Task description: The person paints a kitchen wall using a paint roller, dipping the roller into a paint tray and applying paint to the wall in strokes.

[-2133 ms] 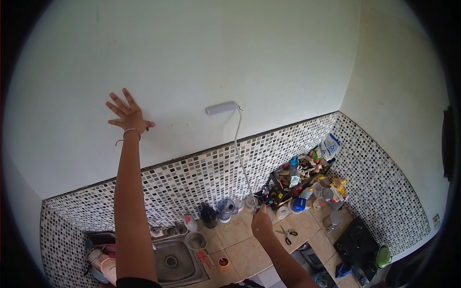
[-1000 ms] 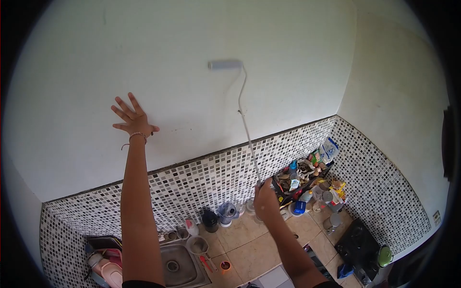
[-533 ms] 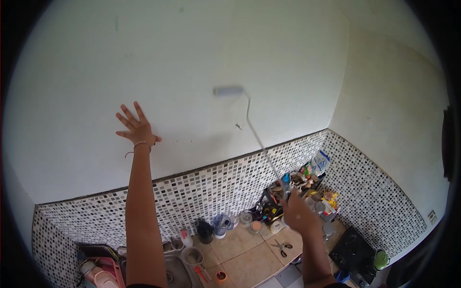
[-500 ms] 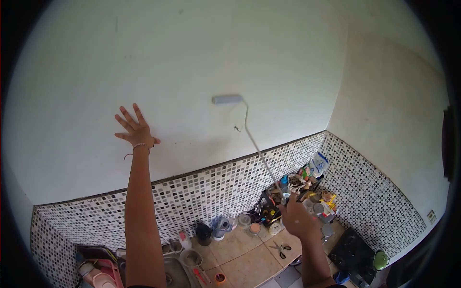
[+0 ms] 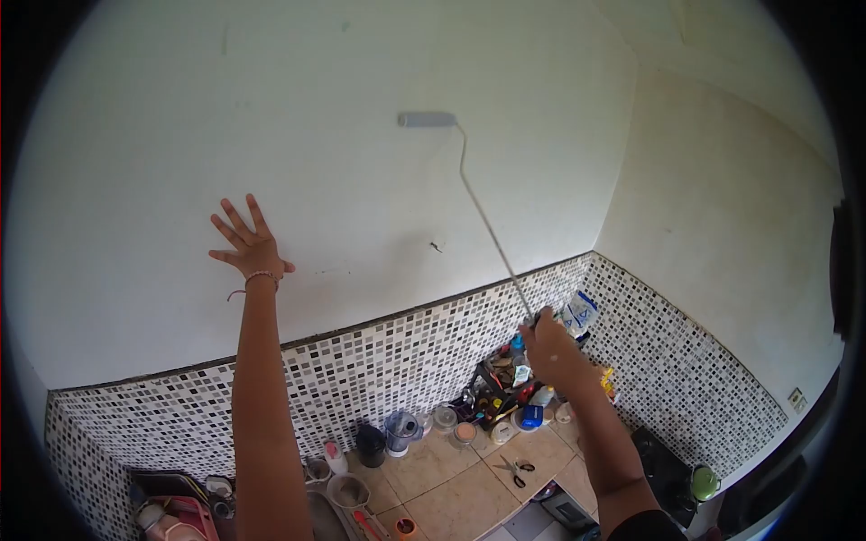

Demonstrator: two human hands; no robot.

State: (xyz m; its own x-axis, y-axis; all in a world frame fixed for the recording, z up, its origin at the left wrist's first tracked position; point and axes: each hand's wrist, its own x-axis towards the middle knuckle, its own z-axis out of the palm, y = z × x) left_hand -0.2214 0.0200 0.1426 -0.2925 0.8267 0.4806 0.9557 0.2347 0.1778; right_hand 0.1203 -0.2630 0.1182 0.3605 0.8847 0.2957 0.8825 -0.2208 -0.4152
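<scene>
My left hand (image 5: 248,242) lies flat against the pale wall (image 5: 343,198) with its fingers spread; a thin bracelet circles the wrist. My right hand (image 5: 552,350) is closed round the handle end of a paint roller (image 5: 428,119). The roller's long thin metal rod slants up and left from the fist, and its grey-white sleeve lies against the wall, level, above and to the right of my left hand. Most of the handle is hidden inside my fingers. Below the roller, a small dark fixture (image 5: 437,246) sticks out of the wall.
Mosaic tiles (image 5: 361,370) line the lower wall. On the tiled counter (image 5: 442,487) stand a blender jug (image 5: 402,433), a black container (image 5: 370,445), jars and open scissors (image 5: 516,471). A black stove (image 5: 663,478) with a green pot (image 5: 704,484) is at right, a pink rack (image 5: 180,518) at lower left.
My right hand has moved up, and the roller sleeve has travelled higher on the wall. My left hand stays spread on the wall. The view has shifted slightly.
</scene>
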